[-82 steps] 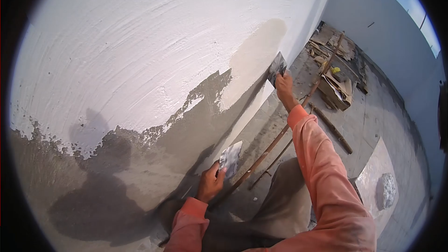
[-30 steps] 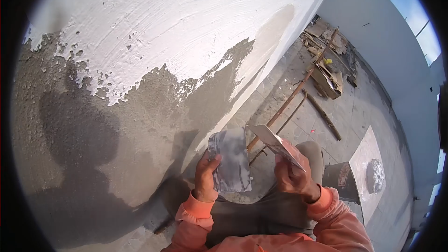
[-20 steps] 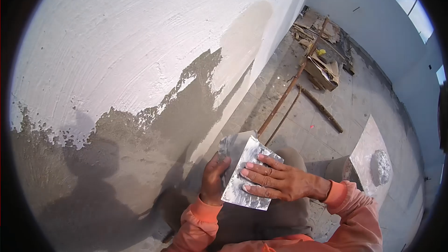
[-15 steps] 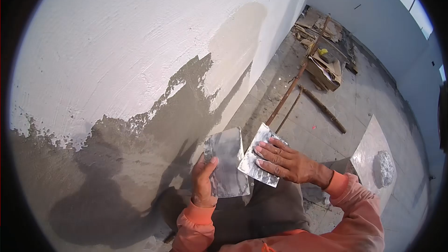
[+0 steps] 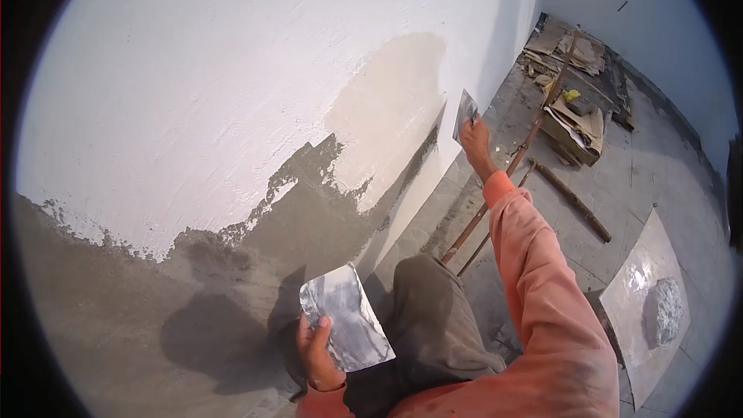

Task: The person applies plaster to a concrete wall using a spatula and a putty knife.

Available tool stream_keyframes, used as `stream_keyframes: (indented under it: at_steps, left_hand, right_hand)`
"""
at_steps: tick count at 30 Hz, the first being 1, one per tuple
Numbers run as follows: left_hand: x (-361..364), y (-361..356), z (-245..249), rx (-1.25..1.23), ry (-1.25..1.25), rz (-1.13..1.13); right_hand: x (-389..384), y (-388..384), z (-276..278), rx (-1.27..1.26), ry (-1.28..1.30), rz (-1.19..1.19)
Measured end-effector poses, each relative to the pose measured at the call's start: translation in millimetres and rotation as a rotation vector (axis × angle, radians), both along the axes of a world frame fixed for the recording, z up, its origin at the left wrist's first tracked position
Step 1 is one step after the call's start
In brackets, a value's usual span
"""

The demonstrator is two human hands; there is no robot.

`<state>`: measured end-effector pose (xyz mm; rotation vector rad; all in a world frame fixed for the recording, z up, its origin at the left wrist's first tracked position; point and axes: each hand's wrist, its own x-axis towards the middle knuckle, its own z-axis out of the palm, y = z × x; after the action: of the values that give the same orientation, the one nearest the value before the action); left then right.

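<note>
Your right hand (image 5: pixel 474 138) grips the putty blade (image 5: pixel 464 112) edge-on to the wall (image 5: pixel 193 93), while your left hand (image 5: pixel 317 348) clasps the smeared plate (image 5: pixel 346 327) face-up by your knee (image 5: pixel 422 279), probably keeping putty handy.

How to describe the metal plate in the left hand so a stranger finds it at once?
Start at the big white plastered wall and go down to its bare grey foot. There the left hand holds a flat rectangular metal plate, smeared white. Unlike the metal blade in the outstretched right hand, it is off the wall.
</note>
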<state>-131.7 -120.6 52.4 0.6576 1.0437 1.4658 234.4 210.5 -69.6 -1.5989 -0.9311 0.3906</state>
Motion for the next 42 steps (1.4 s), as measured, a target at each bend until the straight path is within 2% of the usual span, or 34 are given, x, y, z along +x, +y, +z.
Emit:
stream_keyframes:
  at_steps: [3,6,7,10,13,16,18,19,22,25,26,31,33,34,35,37,39,42]
  left_hand:
    - [-7.4,-16.2,-9.2,-0.032,0.088,0.057]
    - [-11.6,-32.6,-12.4,-0.072,0.085,0.100]
    - [-10.7,-35.7,-10.5,-0.089,0.071,0.112]
    - [-9.0,-42.8,-7.4,-0.117,0.043,0.154]
    - [-9.3,-47.1,-12.0,-0.103,0.068,0.187]
    - [-5.4,-47.2,-10.8,-0.075,0.088,0.188]
    - [-8.0,-47.9,-15.7,-0.042,0.074,0.164]
    - [-8.5,-48.3,-17.4,-0.035,0.072,0.164]
    - [-5.2,-53.7,-20.3,-0.029,0.071,0.180]
    - [-3.1,-60.0,-19.8,-0.069,0.104,0.218]
    - [-3.0,-62.6,-17.0,-0.093,0.124,0.220]
    - [-3.1,-64.6,-22.5,-0.118,0.112,0.243]
    - [-2.5,-65.2,-21.9,-0.102,0.076,0.248]
    - [-3.4,-65.6,-23.0,-0.086,0.072,0.243]
    - [-5.1,-66.7,-25.9,-0.073,0.066,0.237]
    - [-6.7,-69.3,-30.2,-0.054,0.050,0.218]
    - [-8.8,-71.0,-33.3,-0.040,0.030,0.203]
    - [-9.3,-76.2,-35.2,-0.040,0.037,0.184]
  right_hand:
    - [-1.5,29.1,1.6,-0.064,-0.002,0.016]
    - [-25.2,32.6,7.3,-0.011,-0.094,0.050]
    - [-32.9,28.6,11.5,-0.029,-0.044,0.067]
    - [-56.4,15.1,6.8,0.124,-0.141,0.085]
    - [-91.7,-19.4,15.2,0.273,-0.250,0.151]
    - [-134.6,-63.7,32.6,0.212,-0.164,0.254]
    - [-162.2,-77.9,18.6,0.350,-0.323,0.225]
    - [-175.8,-90.7,17.1,0.314,-0.270,0.276]
    - [-219.0,-125.9,13.4,0.410,-0.313,0.311]
    - [-250.3,-163.6,15.9,0.450,-0.233,0.424]
    - [-253.2,-175.1,17.8,0.438,-0.287,0.458]
    - [-212.4,-206.1,57.8,0.397,-0.046,0.570]
    - [-169.3,-182.2,77.1,0.330,0.021,0.436]
    - [-145.8,-154.3,76.2,0.385,0.096,0.335]
    - [-118.1,-128.6,90.4,0.329,-0.080,0.180]
    - [-65.7,-60.9,84.7,0.309,-0.235,-0.004]
    - [-35.5,-17.9,85.8,0.278,-0.246,-0.067]
    - [-19.6,18.3,78.3,0.284,-0.312,-0.012]
